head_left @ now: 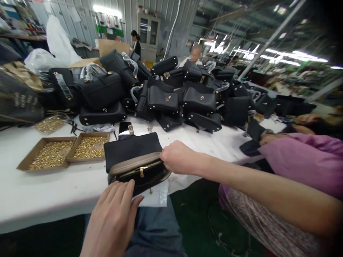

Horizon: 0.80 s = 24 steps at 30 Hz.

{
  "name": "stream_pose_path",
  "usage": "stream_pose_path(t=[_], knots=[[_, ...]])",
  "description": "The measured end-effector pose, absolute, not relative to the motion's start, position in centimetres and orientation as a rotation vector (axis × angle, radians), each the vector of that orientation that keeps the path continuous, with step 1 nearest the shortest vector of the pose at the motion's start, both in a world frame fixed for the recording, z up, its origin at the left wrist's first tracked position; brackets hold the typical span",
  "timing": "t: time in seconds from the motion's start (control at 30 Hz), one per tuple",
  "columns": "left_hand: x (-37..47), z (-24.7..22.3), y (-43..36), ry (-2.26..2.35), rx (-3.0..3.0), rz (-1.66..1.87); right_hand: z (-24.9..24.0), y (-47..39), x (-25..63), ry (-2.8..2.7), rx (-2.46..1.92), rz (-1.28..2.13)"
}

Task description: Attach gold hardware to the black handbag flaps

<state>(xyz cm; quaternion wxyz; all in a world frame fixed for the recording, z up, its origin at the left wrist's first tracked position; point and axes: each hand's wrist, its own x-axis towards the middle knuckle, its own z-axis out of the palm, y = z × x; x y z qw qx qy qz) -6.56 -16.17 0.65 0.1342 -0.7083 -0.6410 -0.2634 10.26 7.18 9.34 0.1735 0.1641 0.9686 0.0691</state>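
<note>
A white-covered worktable [80,189] fills the foreground. At its near edge lies an open black handbag with beige lining [138,162]. The right hand [178,157] pinches its right end; the left hand [115,210], fingers together, meets its near-left edge, grip indeterminable. Farther off: piled black handbags [163,100].

Beyond the bench's [66,191] far edge rises a pale ribbed wall [184,19], with a glass-doored cabinet [149,35] before it and a lit tube [107,11] to the left. Ceiling lights [309,56] line the hall rightward; green floor [197,214] shows below the near edge.
</note>
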Motion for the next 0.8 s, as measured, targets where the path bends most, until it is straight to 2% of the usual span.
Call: stream_pose_path(t=[0.17,0.33,0.57,0.7,0.8], knots=[[-8.0,0.4,-18.2,-1.846,-2.069,-0.82,9.1,7.4,10.5,2.753,0.291,0.214],[-9.2,1.1,-19.3,-1.909,-1.921,-0.834,8.6,7.5,10.9,2.787,0.3,0.226],[-8.9,-1.5,-20.8,-1.92,-1.813,-0.831,8.5,7.6,11.4,2.77,0.288,0.238],[-7.5,-2.5,-20.2,-1.916,-1.826,-0.998,10.3,6.5,9.3,2.697,0.399,0.276],[-7.0,-2.8,-19.6,-1.909,-1.852,-1.063,10.5,4.2,6.4,2.858,0.323,0.18]])
